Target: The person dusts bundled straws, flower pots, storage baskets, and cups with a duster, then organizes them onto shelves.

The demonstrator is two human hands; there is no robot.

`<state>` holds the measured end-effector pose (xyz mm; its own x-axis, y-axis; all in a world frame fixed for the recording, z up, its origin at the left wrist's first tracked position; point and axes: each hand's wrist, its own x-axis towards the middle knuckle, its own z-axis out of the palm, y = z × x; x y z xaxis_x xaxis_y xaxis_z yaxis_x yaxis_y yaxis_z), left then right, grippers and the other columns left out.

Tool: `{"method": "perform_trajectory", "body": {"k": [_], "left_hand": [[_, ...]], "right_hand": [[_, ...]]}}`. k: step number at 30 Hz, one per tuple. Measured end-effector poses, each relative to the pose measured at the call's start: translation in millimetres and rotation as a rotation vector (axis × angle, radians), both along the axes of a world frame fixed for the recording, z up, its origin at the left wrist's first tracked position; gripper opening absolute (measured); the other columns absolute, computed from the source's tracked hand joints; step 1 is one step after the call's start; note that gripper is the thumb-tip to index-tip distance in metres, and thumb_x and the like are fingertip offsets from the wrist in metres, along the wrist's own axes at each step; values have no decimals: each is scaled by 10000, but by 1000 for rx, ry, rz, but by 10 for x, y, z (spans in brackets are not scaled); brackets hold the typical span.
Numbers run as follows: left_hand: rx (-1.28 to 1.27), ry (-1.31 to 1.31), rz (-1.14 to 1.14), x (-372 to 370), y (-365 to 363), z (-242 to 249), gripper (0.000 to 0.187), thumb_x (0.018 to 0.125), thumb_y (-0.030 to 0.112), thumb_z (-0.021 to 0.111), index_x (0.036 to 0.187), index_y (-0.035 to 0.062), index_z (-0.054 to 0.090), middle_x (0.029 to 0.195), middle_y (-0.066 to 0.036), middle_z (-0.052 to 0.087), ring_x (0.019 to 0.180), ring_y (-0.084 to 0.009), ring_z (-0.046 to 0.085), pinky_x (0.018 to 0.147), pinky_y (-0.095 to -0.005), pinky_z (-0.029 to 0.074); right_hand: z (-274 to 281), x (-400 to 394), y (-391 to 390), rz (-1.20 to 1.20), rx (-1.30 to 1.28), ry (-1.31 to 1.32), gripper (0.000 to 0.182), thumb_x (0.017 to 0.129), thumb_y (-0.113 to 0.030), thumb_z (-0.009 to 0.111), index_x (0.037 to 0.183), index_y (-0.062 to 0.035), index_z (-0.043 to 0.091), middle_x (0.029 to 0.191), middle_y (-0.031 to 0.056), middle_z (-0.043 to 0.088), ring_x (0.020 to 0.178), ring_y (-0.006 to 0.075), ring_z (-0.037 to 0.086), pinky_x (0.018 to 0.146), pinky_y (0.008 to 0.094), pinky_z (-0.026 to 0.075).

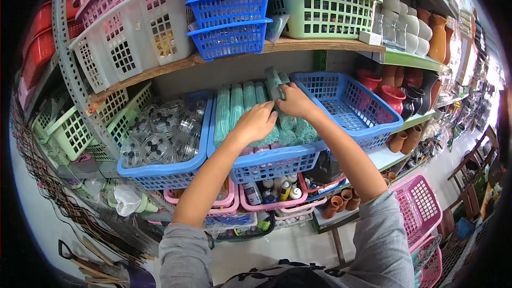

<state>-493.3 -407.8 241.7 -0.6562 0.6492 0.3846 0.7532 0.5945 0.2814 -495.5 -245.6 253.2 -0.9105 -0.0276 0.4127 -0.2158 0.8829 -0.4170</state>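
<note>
Green bundles (238, 104): translucent plastic, ribbed and crinkled, with a slight sheen. Blue basket (272, 158) beneath them: moulded plastic, perforated walls, smooth semi-gloss rim. Disc-shaped pieces (160, 149) to the left: clear, glossy plastic. Large pale basket (112, 34), upper shelf: translucent, milky plastic. Shelf board (320, 46): wood, its front edge rough and visibly grained. Slotted upright (63, 48): grey perforated metal. Red pot (393, 97): smooth, high-gloss surface. Brown pots (334, 207), lower shelf: matt, resembling unglazed clay. Sleeves (385, 229): soft grey cloth, matt, creased.

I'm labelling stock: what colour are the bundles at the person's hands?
The bundles are pale teal-green, best seen in the head view.
</note>
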Motion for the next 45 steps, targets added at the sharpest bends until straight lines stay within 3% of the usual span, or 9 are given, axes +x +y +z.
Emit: {"method": "perform_trajectory", "body": {"k": [11,17,22,28,32,35,40,43,45], "left_hand": [[-50,-30,-20,-32,79,16,468,872,291,376,1218,-23,413,1225,-202,450,1138,-334,419,963,-386,325],[-44,199,52,75,27,150,422,854,281,441,1169,2,472,1200,-164,487,1121,-311,444,933,-396,351],[92,396,-64,515,-87,157,403,845,270,465,1149,7,501,1187,-161,500,1120,-306,449,942,-400,341],[150,247,-384,1150,-507,18,359,827,234,510,1109,13,533,1160,-153,520,1100,-301,467,940,-397,345],[215,-137,-723,1321,-783,-655,322,786,154,561,1088,44,550,1127,-136,537,1071,-287,493,922,-376,374],[193,-563,-753,1351,-926,-1543,314,802,139,546,1097,32,528,1108,-157,538,1044,-285,516,897,-348,391],[-155,-447,-690,1304,-1270,-3271,301,819,220,523,1066,49,535,1053,-152,553,929,-321,544,798,-384,437],[-207,-640,-773,1193,-1495,-4147,296,812,232,528,1032,37,567,951,-162,591,886,-315,567,782,-382,446],[-398,-736,-587,1165,-1637,-4498,314,804,253,538,1010,22,586,887,-173,614,855,-309,590,769,-378,455]], "right_hand": [[-98,53,141,77,23,37,494,794,-255,496,1144,90,451,1131,291,476,1069,390,463,925,386,363],[-56,256,207,174,-104,133,526,796,-306,521,1179,49,452,1190,262,453,1105,379,443,944,376,350],[-55,774,138,165,-4,335,450,807,-236,541,1172,18,468,1233,240,423,1129,363,432,946,373,348],[-295,1761,-109,69,-125,459,290,794,-109,549,1064,-6,531,1159,191,491,1072,345,480,891,375,381],[-936,2432,-338,-133,-179,505,249,765,-29,546,1012,-2,534,1064,175,515,992,314,514,843,348,405],[-1821,2916,-532,-338,-389,371,253,749,-13,543,1001,-13,531,1050,154,512,973,306,517,818,351,415],[-3358,3954,-991,-671,-220,-84,279,739,-83,540,1015,-46,521,1088,154,484,976,333,500,778,394,439],[-4370,4690,-1372,-896,-424,-381,291,711,-144,553,983,-40,564,976,187,554,896,351,542,776,394,444],[-4913,5146,-1645,-980,-568,-567,285,699,-175,560,953,-50,594,879,192,597,835,343,573,752,391,457]]}}
